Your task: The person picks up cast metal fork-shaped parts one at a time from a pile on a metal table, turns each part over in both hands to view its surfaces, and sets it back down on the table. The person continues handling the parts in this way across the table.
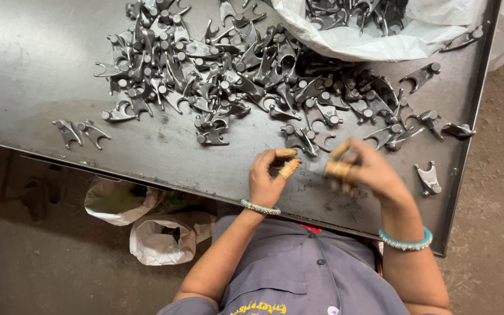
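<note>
Forged metal parts lie in a big heap on the dark metal table, from about 10 to 2 o'clock of your hands. Your left hand is near the table's front edge, half closed; its fingertips wear tan wrappings, and the thumb and forefinger stand a little apart. Whether they pinch something small I cannot tell. It is just below a pair of parts at its 1 o'clock.

Your right hand is at 3 o'clock of the left one, close but not touching. It is blurred, with the fingers curled and also wrapped in tan; if it holds a part, the picture does not show it clearly.

One single part lies at 3 o'clock of the right hand, near the table's right edge. Two more parts lie apart at 9 o'clock. A white sack with parts inside is at 12 o'clock. White bags stand on the floor under the table, at 8 o'clock.
</note>
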{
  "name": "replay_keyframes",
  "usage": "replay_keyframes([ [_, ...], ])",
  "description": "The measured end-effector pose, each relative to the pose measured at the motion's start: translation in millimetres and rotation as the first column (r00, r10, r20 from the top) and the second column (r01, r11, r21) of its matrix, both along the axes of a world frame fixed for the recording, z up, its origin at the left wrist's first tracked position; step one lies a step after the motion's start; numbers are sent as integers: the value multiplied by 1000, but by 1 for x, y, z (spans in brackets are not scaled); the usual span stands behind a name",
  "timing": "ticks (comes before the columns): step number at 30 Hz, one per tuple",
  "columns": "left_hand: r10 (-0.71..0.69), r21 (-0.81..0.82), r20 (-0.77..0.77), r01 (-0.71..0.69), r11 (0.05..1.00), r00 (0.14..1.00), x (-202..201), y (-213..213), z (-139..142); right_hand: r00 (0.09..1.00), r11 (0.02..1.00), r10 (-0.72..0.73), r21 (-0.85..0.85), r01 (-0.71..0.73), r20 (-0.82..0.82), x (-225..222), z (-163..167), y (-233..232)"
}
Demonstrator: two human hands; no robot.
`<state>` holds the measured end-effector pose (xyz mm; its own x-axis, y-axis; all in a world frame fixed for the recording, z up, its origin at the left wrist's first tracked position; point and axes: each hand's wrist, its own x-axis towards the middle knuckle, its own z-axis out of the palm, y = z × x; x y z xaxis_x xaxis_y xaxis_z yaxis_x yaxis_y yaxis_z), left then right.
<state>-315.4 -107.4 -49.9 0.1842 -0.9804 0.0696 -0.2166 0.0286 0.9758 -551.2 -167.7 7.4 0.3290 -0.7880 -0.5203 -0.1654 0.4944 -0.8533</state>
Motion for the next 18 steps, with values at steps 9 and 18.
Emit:
replay_keyframes([
  [9, -22, -49, 359, 42, 998, 933, 11, -33, 4, 867, 639, -222, -738, -217, -447, 63, -9, -1],
  [18, -233, 17, 412, 249, 968, 881, 1, -44, 2, 819, 867, -277, -498, -12, -502, 41, -42, 29],
])
